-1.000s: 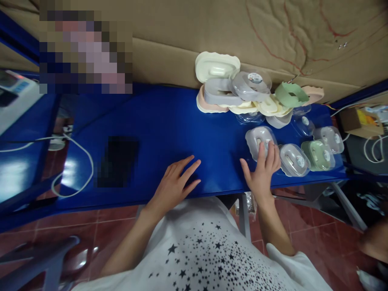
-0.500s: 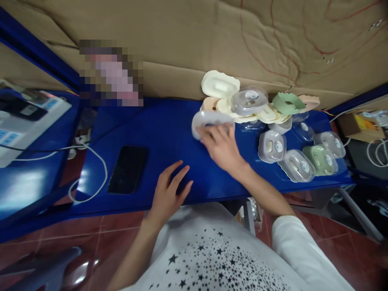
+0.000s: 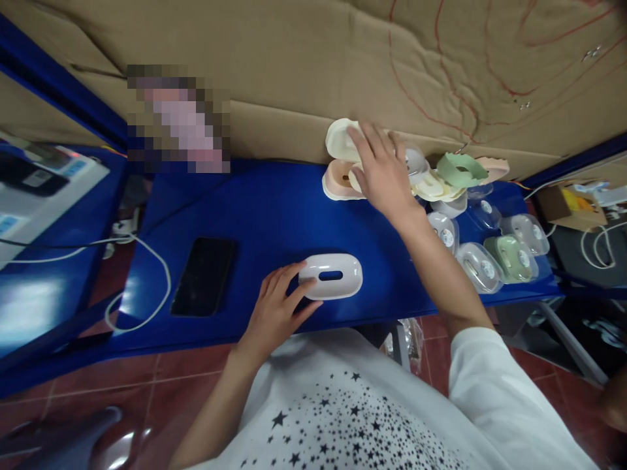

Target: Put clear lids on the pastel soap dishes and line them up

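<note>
Cardboard panel (image 3: pixel 284 59): filled the top of the frame, creased, with red lines running down its right part.
Blue surface (image 3: pixel 264 209): stretched across the middle of the frame.
Star-printed shirt (image 3: pixel 353 405): filled the lower centre, worn by the person at the near edge of the surface.
Heap of trays (image 3: pixel 435 186): lay right of centre, by the panel; a cream tray (image 3: pixel 337 140) leaned above a peach tray (image 3: pixel 336 179), and a green piece (image 3: pixel 460 170) sat farther right.
Lidded boxes (image 3: pixel 512 258): stood close together at the right of the frame under clear covers.
Right hand (image 3: pixel 382 173): reached to the upper centre, fingers over the cream tray; whether its grip was wide or holding anything could not be told.
Left hand (image 3: pixel 277 300): at the centre, fingers parted and touching the left end of a white tray (image 3: pixel 350 277); how firmly its grip held could not be told.
Black phone (image 3: pixel 203 277): lay left of centre, apart from the left hand.
White tray: rested on the surface just below centre, lengthwise across the frame.
Slot (image 3: pixel 330 275): pierced the tray's middle, blue showing through.
</note>
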Demonstrator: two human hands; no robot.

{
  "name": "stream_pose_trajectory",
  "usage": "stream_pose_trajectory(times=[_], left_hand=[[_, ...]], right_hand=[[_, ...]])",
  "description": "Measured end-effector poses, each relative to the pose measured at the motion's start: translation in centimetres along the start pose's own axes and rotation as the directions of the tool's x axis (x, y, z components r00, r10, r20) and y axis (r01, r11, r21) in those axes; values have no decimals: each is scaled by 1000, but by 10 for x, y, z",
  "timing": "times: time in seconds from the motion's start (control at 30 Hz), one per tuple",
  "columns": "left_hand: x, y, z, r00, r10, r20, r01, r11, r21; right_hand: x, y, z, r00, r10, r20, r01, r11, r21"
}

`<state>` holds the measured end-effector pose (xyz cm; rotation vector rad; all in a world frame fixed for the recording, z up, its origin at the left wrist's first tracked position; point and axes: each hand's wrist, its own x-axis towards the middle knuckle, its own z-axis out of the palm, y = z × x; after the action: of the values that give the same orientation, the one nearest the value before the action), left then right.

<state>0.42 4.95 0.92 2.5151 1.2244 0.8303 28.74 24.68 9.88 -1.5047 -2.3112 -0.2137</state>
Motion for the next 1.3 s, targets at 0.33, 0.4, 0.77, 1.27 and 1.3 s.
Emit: stream_pose_trajectory(times=[0.33,0.4,0.77,1.27,1.3], left_hand=[[-4,-1,3,1000,-11,-10,10,998,-54],[-7,-4,3,1000,-11,2,11,996,-84],[-54,-9,-64,971,-226,-82,222,973,-60],[47,13,15,999,33,-36,-35,998,-59],[48,13,17,999,30,-27,-31,999,-40]], right_hand=[[9,-36,-20,1000,-21,-3,21,1000,-22],[-21,-53,-41,996,-83,36,80,993,83],[-106,-38,26,904,-201,376,23,904,427],[-189,-8,-10,971,112,212,-221,763,607],[-190,-8,-9,971,70,230,-198,775,600]])
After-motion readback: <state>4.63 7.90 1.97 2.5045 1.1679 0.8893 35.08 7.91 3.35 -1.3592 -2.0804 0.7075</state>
